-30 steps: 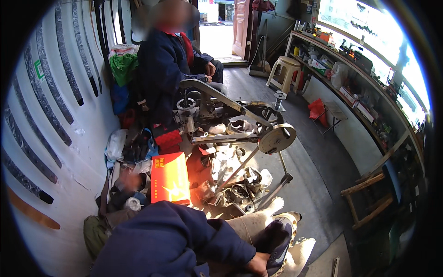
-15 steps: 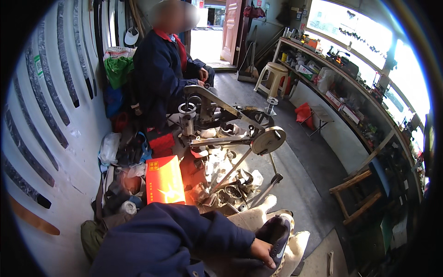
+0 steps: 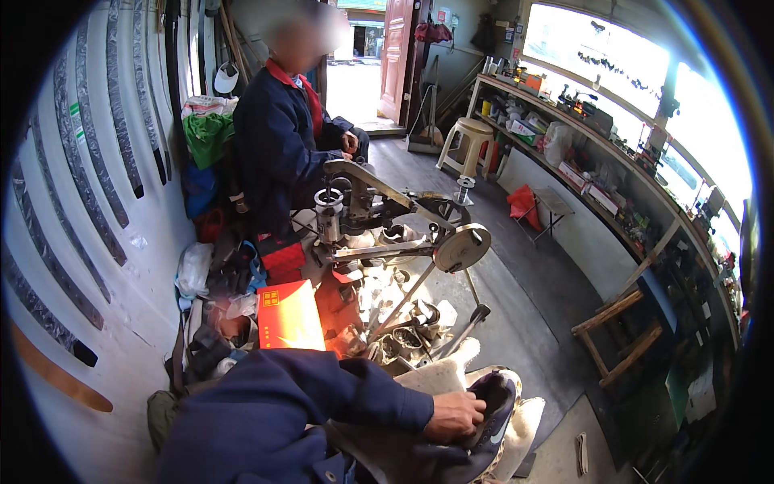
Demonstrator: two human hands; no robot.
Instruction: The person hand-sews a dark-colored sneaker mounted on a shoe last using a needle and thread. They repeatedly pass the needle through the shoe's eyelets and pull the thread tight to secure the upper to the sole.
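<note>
A dark sneaker (image 3: 498, 403) with a pale sole edge rests across my lap at the lower right, over a whitish cloth (image 3: 443, 379). From the lower left my left arm, in a navy sleeve, reaches across to it. My left hand (image 3: 454, 415) is closed at the shoe's opening, its fingers curled on the collar; the fingertips are partly hidden there. My right hand does not show. Beyond my knees stands a hand-cranked shoe-sewing machine (image 3: 387, 194) with a round wheel (image 3: 462, 248).
A person in a navy jacket (image 3: 278, 137) sits behind the machine. Shoes and scraps (image 3: 403, 323) cover the floor below it, beside a red box (image 3: 290, 316). At right are a wooden stool frame (image 3: 619, 339) and a crowded shelf (image 3: 597, 133); a beige stool (image 3: 468, 145) stands near the doorway.
My left hand has moved from the side of the sneaker up to its opening. The sneaker has turned slightly, so its opening shows more. The view has shifted a little.
</note>
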